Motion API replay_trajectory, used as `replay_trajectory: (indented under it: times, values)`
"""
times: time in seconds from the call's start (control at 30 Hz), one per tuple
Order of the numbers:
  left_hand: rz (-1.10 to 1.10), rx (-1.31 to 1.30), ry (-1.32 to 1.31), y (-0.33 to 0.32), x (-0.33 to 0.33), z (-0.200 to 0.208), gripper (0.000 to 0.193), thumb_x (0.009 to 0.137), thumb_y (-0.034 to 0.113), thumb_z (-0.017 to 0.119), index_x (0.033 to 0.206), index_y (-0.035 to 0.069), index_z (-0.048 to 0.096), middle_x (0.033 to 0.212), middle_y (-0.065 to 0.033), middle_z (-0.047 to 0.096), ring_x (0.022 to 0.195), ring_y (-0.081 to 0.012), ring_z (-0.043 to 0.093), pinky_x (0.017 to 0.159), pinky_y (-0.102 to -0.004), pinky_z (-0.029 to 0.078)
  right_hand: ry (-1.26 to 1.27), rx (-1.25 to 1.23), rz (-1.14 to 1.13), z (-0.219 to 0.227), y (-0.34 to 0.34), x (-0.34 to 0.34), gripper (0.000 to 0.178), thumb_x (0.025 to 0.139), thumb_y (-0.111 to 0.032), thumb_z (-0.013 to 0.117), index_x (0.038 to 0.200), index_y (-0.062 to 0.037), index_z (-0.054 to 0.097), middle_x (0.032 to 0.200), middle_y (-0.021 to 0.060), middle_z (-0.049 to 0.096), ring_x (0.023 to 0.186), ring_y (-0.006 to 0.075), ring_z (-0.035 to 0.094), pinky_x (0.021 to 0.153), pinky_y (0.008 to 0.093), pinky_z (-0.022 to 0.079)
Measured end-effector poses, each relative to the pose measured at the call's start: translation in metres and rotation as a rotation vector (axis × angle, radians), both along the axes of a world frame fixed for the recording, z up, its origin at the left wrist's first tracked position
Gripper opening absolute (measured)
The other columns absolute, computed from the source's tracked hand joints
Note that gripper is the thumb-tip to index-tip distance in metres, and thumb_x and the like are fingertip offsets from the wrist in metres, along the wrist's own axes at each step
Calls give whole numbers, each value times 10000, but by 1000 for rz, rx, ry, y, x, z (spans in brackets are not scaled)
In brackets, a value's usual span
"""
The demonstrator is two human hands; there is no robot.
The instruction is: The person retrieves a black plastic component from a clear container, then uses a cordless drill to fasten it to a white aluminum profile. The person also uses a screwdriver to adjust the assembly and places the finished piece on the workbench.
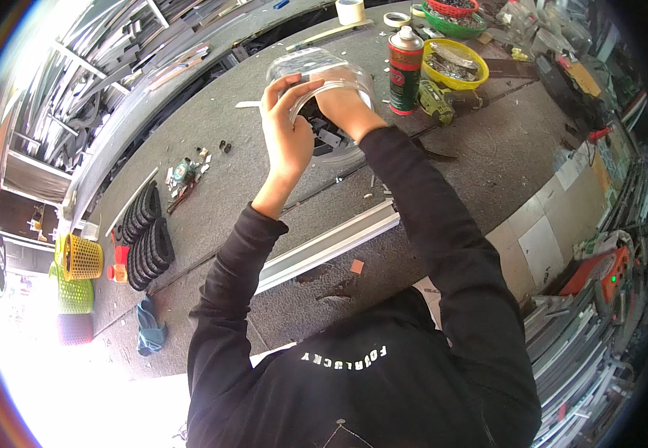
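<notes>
A clear plastic jar lies tipped on the dark work table, its mouth facing me. My left hand is closed on the rim at the left, fingers over the top edge. Through the mouth reaches my right hand, its wrist at the opening and its fingers hidden inside. Small black pieces lie in the lower part of the jar, below my right hand. Between my forearms and the jar, a pale metal profile rests across the table.
A red and dark green spray can stands right of the jar. Beyond it are a yellow basket of small parts and a green basket. Black ribbed pieces and a blue cloth lie at left. A tape roll sits far back.
</notes>
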State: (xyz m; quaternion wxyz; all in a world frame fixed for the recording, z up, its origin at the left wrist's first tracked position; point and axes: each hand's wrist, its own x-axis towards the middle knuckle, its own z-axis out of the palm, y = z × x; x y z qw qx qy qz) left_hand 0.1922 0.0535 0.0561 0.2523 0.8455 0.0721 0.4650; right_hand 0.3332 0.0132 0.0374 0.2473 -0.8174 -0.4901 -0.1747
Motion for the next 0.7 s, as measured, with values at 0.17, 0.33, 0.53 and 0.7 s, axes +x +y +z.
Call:
replay_trajectory:
  times: [0.17, 0.33, 0.53, 0.7]
  values:
    - [-113, -148, -121, 5, -8, 23, 666, 604, -173, 395, 1143, 59, 710, 1175, -141, 672, 1223, -313, 586, 1129, -397, 373, 98, 322, 17, -4, -45, -67, 410, 771, -142, 773, 1118, 22, 631, 1192, 185, 647, 968, 325, 684, 810, 432, 575]
    - [-191, -247, -54, 32, -6, 50, 690, 647, -183, 392, 1273, -14, 627, 1302, -142, 641, 1271, -218, 575, 1113, -315, 385, 51, 594, 44, 23, -85, -96, 457, 758, -122, 802, 1160, 26, 644, 1230, 184, 662, 1058, 353, 690, 911, 399, 557]
    - [-219, -682, -55, 72, 2, 71, 775, 660, -219, 444, 1361, 59, 622, 1334, -128, 614, 1171, -219, 609, 917, -288, 517, 77, 890, 247, 32, -131, -95, 558, 701, 2, 810, 1227, 17, 626, 1266, 165, 638, 1129, 303, 675, 959, 384, 560]
    - [-188, -862, -10, 113, -1, 83, 783, 694, -234, 466, 1385, 98, 623, 1425, -159, 566, 1241, -238, 576, 961, -282, 474, 374, 1077, 389, 10, -155, -105, 568, 724, 98, 770, 1197, 17, 465, 1342, 228, 509, 1265, 319, 587, 1011, 378, 547]
